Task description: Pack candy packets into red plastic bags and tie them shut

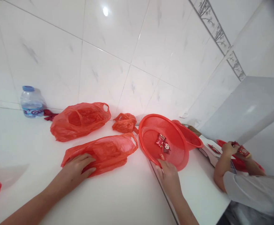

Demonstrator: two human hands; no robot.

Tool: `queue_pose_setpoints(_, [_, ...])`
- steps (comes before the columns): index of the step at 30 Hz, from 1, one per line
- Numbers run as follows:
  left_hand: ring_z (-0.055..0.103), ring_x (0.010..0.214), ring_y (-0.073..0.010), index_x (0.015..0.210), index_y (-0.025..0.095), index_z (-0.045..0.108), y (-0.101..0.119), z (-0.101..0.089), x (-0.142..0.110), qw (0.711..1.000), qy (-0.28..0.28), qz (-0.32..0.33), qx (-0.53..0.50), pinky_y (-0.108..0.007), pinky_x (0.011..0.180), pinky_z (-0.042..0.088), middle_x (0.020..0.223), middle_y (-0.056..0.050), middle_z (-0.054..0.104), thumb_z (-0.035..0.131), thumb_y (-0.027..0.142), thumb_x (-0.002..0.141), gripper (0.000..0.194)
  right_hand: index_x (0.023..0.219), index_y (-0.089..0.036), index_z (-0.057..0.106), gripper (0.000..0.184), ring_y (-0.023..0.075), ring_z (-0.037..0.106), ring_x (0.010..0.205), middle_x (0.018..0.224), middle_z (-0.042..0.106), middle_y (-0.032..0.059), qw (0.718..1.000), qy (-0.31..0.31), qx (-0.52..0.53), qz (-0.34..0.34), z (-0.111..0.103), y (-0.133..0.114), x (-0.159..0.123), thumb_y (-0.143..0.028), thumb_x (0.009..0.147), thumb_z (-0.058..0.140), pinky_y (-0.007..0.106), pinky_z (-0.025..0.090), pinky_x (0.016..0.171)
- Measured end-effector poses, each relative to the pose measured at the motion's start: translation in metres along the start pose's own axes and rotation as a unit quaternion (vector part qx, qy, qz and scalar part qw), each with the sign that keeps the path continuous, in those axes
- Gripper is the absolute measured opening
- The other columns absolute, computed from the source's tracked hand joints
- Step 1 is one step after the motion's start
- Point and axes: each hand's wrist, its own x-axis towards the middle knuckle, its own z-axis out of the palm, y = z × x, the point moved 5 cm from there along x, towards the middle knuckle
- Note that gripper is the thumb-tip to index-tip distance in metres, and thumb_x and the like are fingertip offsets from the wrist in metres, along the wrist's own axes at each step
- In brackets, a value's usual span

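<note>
My left hand (77, 167) lies flat with fingers spread on a flattened red plastic bag (109, 151) on the white counter (118, 197). My right hand (168, 175) grips the near rim of a red mesh basket (151, 131) and tilts it up toward me. A few small red-wrapped candies (162, 143) lie inside the basket. A second red basket (190, 136) sits just behind it to the right.
Two more red bags, a large one (79, 120) and a small bunched one (124, 122), lie near the tiled wall. A water bottle (31, 101) stands at the far left. Another person (245, 184) at the right holds red packets over a red tray (239, 163).
</note>
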Motion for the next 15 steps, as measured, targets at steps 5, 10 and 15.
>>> queue_pose_setpoints(5, [0.061,0.099,-0.024,0.1,0.027,0.066,-0.006,0.005,0.002,1.0,-0.004,0.016,0.001,-0.03,0.082,0.049,0.11,-0.003,0.066,0.046,0.044,0.084,0.031,0.113,-0.021,0.059,0.031,0.0242,0.059,0.093,0.103,0.065,0.0082,1.0,0.005,-0.018,-0.012,0.002,-0.011,-0.045,-0.039,0.091,0.045,0.039,0.046,0.08])
queue_pose_setpoints(10, [0.062,0.098,-0.0252,0.099,0.029,0.066,-0.008,0.005,0.003,1.0,0.017,0.022,0.008,-0.032,0.081,0.05,0.109,-0.002,0.067,0.049,0.045,0.082,0.029,0.112,-0.019,0.06,0.032,0.0245,0.06,0.095,0.103,0.066,0.009,1.0,0.003,-0.019,-0.015,-0.02,-0.012,-0.051,-0.039,0.091,0.045,0.038,0.047,0.08])
queue_pose_setpoints(15, [0.062,0.098,-0.0249,0.099,0.03,0.065,-0.002,0.004,-0.001,0.999,0.019,0.043,0.014,-0.034,0.082,0.05,0.105,0.0,0.068,0.048,0.045,0.083,0.027,0.112,-0.016,0.062,0.037,0.0266,0.062,0.094,0.103,0.068,0.0117,0.999,-0.032,0.004,0.002,-0.049,-0.012,-0.042,-0.04,0.093,0.04,0.041,0.048,0.081])
